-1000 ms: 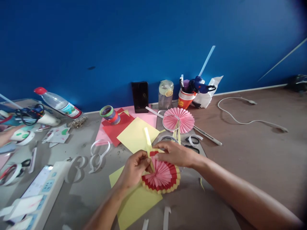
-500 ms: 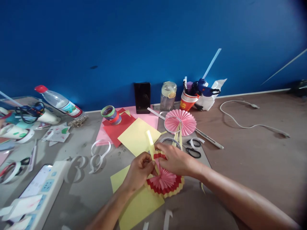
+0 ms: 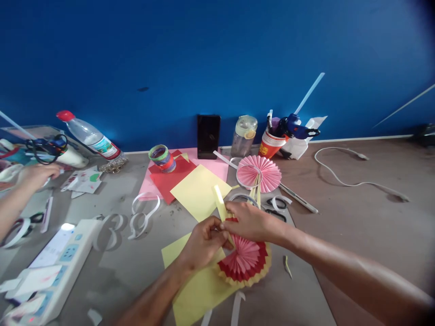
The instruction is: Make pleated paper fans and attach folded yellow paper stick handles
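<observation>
A pleated paper fan (image 3: 245, 262) with pink, red and yellow rings lies on a yellow sheet (image 3: 197, 290) near the table's front. A yellow paper strip (image 3: 220, 202) sticks up from the fan's top. My left hand (image 3: 204, 242) is closed, pinching the strip at its base. My right hand (image 3: 249, 222) presses on the fan's upper edge, fingers closed against the strip and the fan.
A pink fan (image 3: 260, 173), scissors (image 3: 274, 207), coloured paper sheets (image 3: 190, 181), a tape roll (image 3: 162, 158), a phone (image 3: 208, 136), a jar (image 3: 244, 135) and a cup of tools (image 3: 272, 140) lie behind. Another person's hand (image 3: 37, 174) works at far left near a bottle (image 3: 90, 136). A power strip (image 3: 61, 258) lies front left.
The camera view has shifted, so everything sits slightly further right. Both hands stay on the fan and strip. Another person's hand has come further into view at the left.
</observation>
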### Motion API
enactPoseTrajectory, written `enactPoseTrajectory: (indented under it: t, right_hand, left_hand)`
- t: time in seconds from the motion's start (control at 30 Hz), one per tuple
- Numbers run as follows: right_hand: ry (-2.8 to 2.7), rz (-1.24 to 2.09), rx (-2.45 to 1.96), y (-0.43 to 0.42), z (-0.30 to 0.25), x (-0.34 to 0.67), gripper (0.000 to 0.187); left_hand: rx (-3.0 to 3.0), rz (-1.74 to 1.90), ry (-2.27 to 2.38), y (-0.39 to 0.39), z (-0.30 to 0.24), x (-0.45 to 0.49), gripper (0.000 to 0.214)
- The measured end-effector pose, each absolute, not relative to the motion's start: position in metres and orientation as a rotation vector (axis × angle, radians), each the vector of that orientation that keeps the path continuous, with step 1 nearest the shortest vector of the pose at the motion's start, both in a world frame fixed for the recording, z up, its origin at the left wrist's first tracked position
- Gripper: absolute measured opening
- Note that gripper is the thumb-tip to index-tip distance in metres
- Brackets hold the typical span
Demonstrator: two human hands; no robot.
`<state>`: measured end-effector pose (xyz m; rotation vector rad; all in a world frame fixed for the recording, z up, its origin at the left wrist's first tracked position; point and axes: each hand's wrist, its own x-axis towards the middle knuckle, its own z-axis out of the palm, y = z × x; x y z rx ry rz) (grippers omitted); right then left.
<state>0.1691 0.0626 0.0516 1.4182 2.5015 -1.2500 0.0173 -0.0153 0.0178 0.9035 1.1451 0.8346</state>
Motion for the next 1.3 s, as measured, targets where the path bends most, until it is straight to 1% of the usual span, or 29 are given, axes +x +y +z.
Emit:
enactPoseTrajectory:
  t: [0.1, 0.17, 0.23, 0.4, 0.47, 0.53, 0.57, 0.63, 0.67, 0.73, 0.83, 0.9, 0.97, 1.03, 1.1, 1.17, 1.2, 1.27, 1.3]
  right_hand:
    - [2.482, -1.198, 1.448, 0.064, 0.049, 0.166, 0.022]
    - [2.439, -1.165, 1.449, 0.065, 0.05, 0.165, 0.028]
    - [2.411, -1.198, 1.427, 0.068, 0.053, 0.166, 0.035]
    - [2.364, -1.525, 1.399, 0.08, 0.06, 0.184, 0.055]
    - [2.311, -1.676, 1.383, 0.084, 0.059, 0.194, 0.059]
    - [2.229, -1.868, 1.288, 0.085, 0.056, 0.205, 0.056]
    - [2.193, -1.951, 1.217, 0.084, 0.055, 0.21, 0.052]
    - [2.173, -2.034, 1.075, 0.082, 0.052, 0.217, 0.04]
    - [2.197, -2.021, 1.041, 0.079, 0.051, 0.219, 0.034]
    - [2.281, -1.922, 1.054, 0.073, 0.053, 0.221, 0.024]
    - [2.387, -1.686, 1.226, 0.058, 0.067, 0.218, 0.015]
    - [2.41, -1.496, 1.351, 0.047, 0.083, 0.214, 0.011]
    - [2.403, -1.443, 1.324, 0.039, 0.102, 0.21, 0.013]
    - [2.379, -1.624, 1.121, 0.038, 0.117, 0.209, 0.02]
    - [2.337, -1.843, 0.991, 0.043, 0.119, 0.208, 0.027]
    - [2.34, -2.02, 1.066, 0.054, 0.108, 0.204, 0.037]
    - [2.345, -2.095, 1.206, 0.059, 0.097, 0.201, 0.041]
    - [2.235, -2.354, 1.378, 0.067, 0.073, 0.193, 0.038]
    - [2.088, -2.556, 1.353, 0.069, 0.061, 0.187, 0.036]
  left_hand:
    - [0.842, 0.874, 1.146, -0.015, 0.013, 0.021, 0.026]
    - [0.847, 0.894, 1.213, -0.014, 0.01, 0.023, 0.024]
    - [0.874, 0.899, 1.264, -0.014, 0.009, 0.025, 0.019]
    - [0.896, 0.895, 1.27, -0.014, 0.011, 0.022, 0.014]
    - [0.886, 0.905, 1.269, -0.014, 0.012, 0.02, 0.015]
    - [0.874, 0.939, 1.239, -0.012, 0.013, 0.017, 0.018]
    - [0.871, 0.958, 1.221, -0.011, 0.013, 0.016, 0.021]
    - [0.864, 0.987, 1.191, -0.01, 0.012, 0.015, 0.025]
    - [0.858, 0.996, 1.184, -0.009, 0.011, 0.014, 0.026]
    - [0.84, 1.006, 1.181, -0.009, 0.009, 0.013, 0.028]
    - [0.824, 1.03, 1.151, -0.009, 0.006, 0.011, 0.029]
    - [0.807, 1.043, 1.084, -0.009, 0.006, 0.01, 0.028]
    - [0.77, 1.042, 0.979, -0.009, 0.007, 0.009, 0.026]
    - [0.728, 1.035, 0.886, -0.01, 0.009, 0.008, 0.025]
    - [0.704, 1.029, 0.83, -0.011, 0.01, 0.007, 0.026]
    - [0.707, 1.017, 0.801, -0.012, 0.009, 0.006, 0.027]
    - [0.713, 1.011, 0.792, -0.012, 0.009, 0.007, 0.027]
    - [0.73, 1.005, 0.794, -0.013, 0.007, 0.007, 0.027]
    - [0.732, 1.003, 0.803, -0.013, 0.007, 0.007, 0.028]
